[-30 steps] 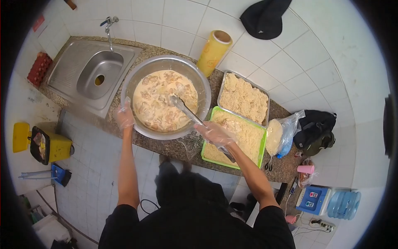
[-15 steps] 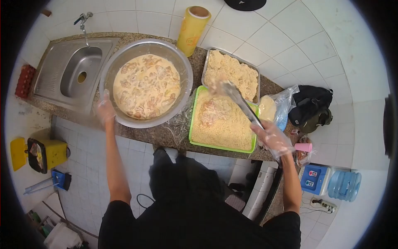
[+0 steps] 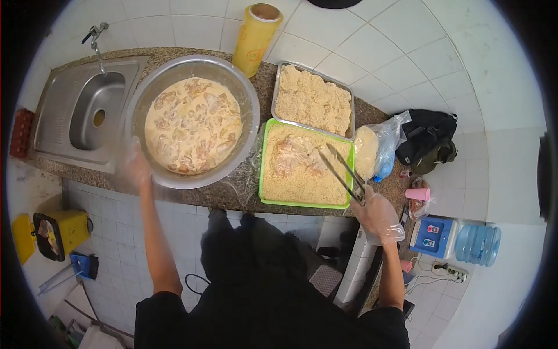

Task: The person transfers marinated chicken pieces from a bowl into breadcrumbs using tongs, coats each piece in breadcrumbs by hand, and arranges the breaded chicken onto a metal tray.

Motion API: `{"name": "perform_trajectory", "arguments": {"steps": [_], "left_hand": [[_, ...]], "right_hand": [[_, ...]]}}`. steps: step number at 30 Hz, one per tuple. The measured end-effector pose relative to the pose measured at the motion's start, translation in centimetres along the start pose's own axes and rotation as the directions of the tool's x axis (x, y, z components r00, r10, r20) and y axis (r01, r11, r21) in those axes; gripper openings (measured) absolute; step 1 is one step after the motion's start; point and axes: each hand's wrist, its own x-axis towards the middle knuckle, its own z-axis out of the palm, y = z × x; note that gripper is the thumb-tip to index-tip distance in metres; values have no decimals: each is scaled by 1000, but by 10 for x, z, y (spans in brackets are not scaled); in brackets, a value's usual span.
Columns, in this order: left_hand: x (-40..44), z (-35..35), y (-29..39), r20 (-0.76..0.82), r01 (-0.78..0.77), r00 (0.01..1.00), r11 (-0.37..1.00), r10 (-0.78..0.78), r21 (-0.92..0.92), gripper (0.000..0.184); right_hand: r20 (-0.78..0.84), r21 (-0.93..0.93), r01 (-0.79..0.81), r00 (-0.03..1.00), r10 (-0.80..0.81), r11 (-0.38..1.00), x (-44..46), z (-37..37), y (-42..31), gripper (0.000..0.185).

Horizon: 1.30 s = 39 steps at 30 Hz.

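Observation:
In my gloved right hand point(image 3: 376, 214) is a pair of metal tongs point(image 3: 344, 177), jaws apart, above the right part of a green-rimmed tray point(image 3: 263, 174) of pale breadcrumbs point(image 3: 314, 189). Wet, batter-coated pieces of meat point(image 3: 292, 154) lie on the crumbs near the tray's upper left. My gloved left hand point(image 3: 137, 166), smeared by motion, is at the lower left rim of a large metal bowl point(image 3: 251, 125); its fingers do not show clearly. Batter with many meat pieces point(image 3: 195, 125) fills the bowl. Behind the green tray, a metal tray point(image 3: 352, 131) holds crumb-coated pieces point(image 3: 314, 99).
A steel sink point(image 3: 52, 134) lies left of the bowl. A yellow roll of wrap point(image 3: 254, 43) stands against the tiled wall. Right of the trays are a bag of crumbs point(image 3: 366, 151), a black bag point(image 3: 427, 136), a pink cup point(image 3: 417, 194) and a water dispenser point(image 3: 433, 237).
The tongs have swung from the metal tray back over the green tray, and their jaws now stand apart. My left hand stays by the bowl rim, blurred. The view has shifted slightly.

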Motion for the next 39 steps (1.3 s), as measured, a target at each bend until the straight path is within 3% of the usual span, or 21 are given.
{"name": "perform_trajectory", "arguments": {"steps": [3, 5, 8, 9, 11, 14, 17, 20, 21, 23, 26, 31, 34, 37, 39], "left_hand": [[-5, -4, 12, 43, 96, 994, 985, -103, 146, 56], [-13, -8, 24, -97, -29, 994, 969, 54, 243, 48], [-20, -11, 40, -105, -21, 994, 996, 11, -87, 37], [-19, -12, 39, -108, -38, 994, 996, 29, -86, 35], [-16, -13, 36, -110, -78, 992, 993, 69, -83, 30], [-16, -14, 37, -109, -15, 994, 1000, 15, -2, 26], [-16, -10, 30, -123, -76, 991, 972, 49, -223, 26], [-18, -18, 38, -108, -41, 994, 991, 27, -128, 27], [-15, -17, 34, -107, -39, 994, 994, 27, -105, 28], [-13, -12, 23, -97, -28, 995, 998, 22, -57, 29], [-13, -16, 29, -78, -5, 997, 993, -5, -121, 28], [-14, -15, 31, -128, -35, 992, 975, 7, -221, 26], [-15, -17, 36, -110, -17, 994, 977, -7, -212, 26], [-14, -14, 33, -106, -9, 994, 981, -12, -195, 25], [-13, -13, 30, -116, -29, 993, 977, 4, -210, 25]], "right_hand": [[58, 93, -8, 998, 3, 996, 29, -20, -51, 40], [110, 88, 2, 994, -11, 996, 55, -24, -104, 46], [15, 19, 158, 987, -159, 987, 110, 2, -174, 47], [11, 0, 169, 986, -169, 986, 131, 10, -200, 47], [-258, 25, 400, 888, -380, 916, 182, 46, -231, 39], [-295, -70, 437, 850, -437, 897, 247, 71, -276, 31], [-269, -219, 413, 846, -461, 884, 310, 95, -292, 25], [-187, -401, 500, 776, -603, 767, 307, 51, -290, 12], [-96, -401, 530, 787, -610, 747, 312, 39, -280, 19], [-83, -254, 528, 823, -562, 811, 304, 12, -268, 31], [89, -190, 404, 915, -394, 895, 267, -35, -267, 42], [241, -256, 388, 913, -330, 885, 186, -32, -273, 51], [239, -299, 616, 788, -567, 729, 163, 19, -244, 55], [385, -196, 460, 848, -364, 866, 156, -10, -260, 58], [288, -169, 396, 896, -339, 902, 169, -8, -259, 59]]}}
